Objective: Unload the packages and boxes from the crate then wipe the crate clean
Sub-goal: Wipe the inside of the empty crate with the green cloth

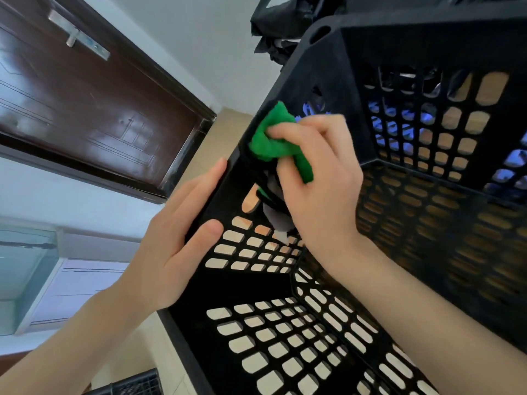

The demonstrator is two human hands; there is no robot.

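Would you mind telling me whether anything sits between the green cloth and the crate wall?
Nothing visible does. The right hand holds the green cloth directly against the crate wall by its rim; the left hand grips the rim beside it, clear of the cloth.

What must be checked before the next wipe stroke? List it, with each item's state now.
1. The crate emptied: ok; no packages or boxes in its visible interior.
2. The green cloth gripped: ok; the right hand pinches it.
3. Cloth on the plastic: ok; it presses on the side wall's rim.
4. Crate steadied: ok; the left hand holds that same wall.
5. Dirt left on the walls: cannot tell; the black plastic hides it.
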